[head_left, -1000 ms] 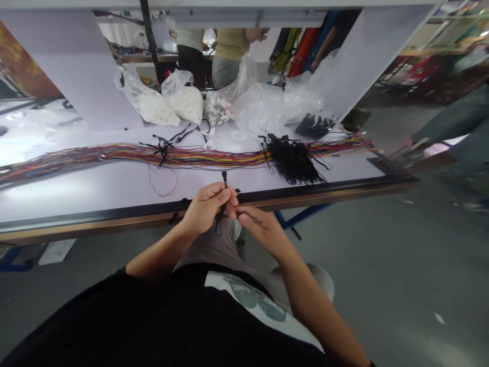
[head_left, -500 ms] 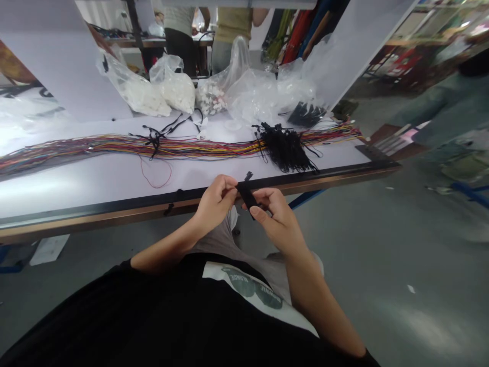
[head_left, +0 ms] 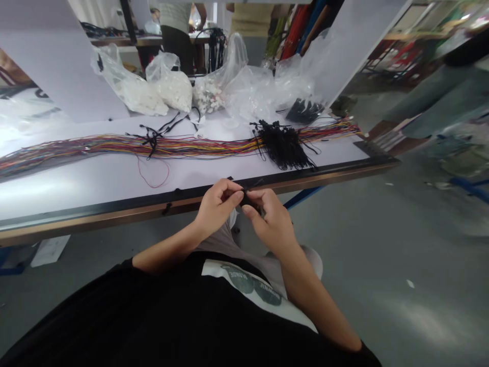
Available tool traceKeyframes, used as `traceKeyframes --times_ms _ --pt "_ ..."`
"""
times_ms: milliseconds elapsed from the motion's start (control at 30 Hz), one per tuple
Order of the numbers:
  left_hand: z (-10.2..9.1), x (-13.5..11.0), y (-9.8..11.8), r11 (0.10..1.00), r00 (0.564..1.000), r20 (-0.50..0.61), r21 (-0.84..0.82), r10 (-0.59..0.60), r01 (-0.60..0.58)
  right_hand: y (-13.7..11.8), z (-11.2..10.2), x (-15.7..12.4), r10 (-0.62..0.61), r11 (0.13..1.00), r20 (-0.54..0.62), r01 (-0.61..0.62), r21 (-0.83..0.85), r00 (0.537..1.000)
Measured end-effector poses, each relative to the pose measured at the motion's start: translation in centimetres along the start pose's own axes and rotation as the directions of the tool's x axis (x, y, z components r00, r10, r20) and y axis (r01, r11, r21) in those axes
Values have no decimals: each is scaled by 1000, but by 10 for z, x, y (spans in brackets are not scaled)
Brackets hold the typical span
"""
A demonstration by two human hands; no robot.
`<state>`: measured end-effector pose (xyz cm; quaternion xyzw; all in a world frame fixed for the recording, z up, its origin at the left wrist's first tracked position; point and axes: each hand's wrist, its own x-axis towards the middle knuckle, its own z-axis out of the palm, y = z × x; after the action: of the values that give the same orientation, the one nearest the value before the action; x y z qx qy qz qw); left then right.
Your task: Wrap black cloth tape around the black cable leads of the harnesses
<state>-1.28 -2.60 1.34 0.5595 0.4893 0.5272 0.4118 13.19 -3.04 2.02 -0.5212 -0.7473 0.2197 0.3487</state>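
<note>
My left hand point(head_left: 217, 208) and my right hand point(head_left: 272, 218) meet in front of the table's front edge. Between their fingertips is a small black strip-like piece point(head_left: 246, 199), mostly covered by the fingers, so its kind is not clear. Thumb and fingers of both hands are closed on it. Beyond them on the white tabletop lies a pile of black cables point(head_left: 284, 147), resting across a long bundle of coloured wires point(head_left: 206, 147). Some loose black cables point(head_left: 151, 138) lie over the same bundle farther left.
Clear plastic bags of white parts point(head_left: 173, 89) line the back of the table, with a bag of black parts point(head_left: 304, 111) at their right. A dark strip point(head_left: 126, 205) runs along the front edge. Other people point(head_left: 175, 30) stand beyond the partition. A person's leg point(head_left: 439, 102) shows at right.
The black piece, earlier showing as a long strip between the hands, is now mostly covered by fingers. My fingertips have come closer together, the right hand moving slightly left.
</note>
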Motion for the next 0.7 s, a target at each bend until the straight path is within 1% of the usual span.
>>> traceKeyframes --times_ms 100,200,300,367,400,433,500,533,567,600,633,667,700 --pt "1 0 -2 995 998 -30 84 49 -46 0 1 0 -23 997 -24 21 -77 999" --pt "2 -1 -2 990 994 -51 105 98 -92 3 -1 2 -42 997 -7 42 -63 999" --pt "5 -2 0 995 993 -59 22 102 -101 8 -1 7 -86 996 -5 86 1 996" --pt "7 -1 -1 995 998 -33 -81 60 -62 14 2 11 -164 985 -61 166 35 985" --pt "8 -1 -1 988 999 -19 -149 26 -29 17 4 13 -226 972 -106 231 33 968" --pt "8 0 -3 974 1000 -9 -228 -14 12 20 7 14 -297 953 -155 302 14 942" --pt "8 2 -7 912 993 33 -392 -116 119 26 13 16 -421 904 -248 427 -29 873" --pt "7 3 -9 868 980 97 -456 -173 199 28 17 17 -457 882 -288 472 -20 842" --pt "5 5 -12 817 951 208 -491 -227 302 31 20 18 -469 864 -324 503 26 822" --pt "3 7 -14 766 901 342 -493 -267 414 33 22 18 -457 848 -348 519 106 818" --pt "1 9 -17 720 838 464 -471 -289 509 35 23 19 -424 832 -352 513 213 834" --pt "-1 11 -18 684 782 549 -449 -296 575 37 24 19 -384 811 -326 485 329 864" --pt "-1 12 -20 659 755 587 -448 -293 604 38 23 19 -346 789 -267 433 436 899"
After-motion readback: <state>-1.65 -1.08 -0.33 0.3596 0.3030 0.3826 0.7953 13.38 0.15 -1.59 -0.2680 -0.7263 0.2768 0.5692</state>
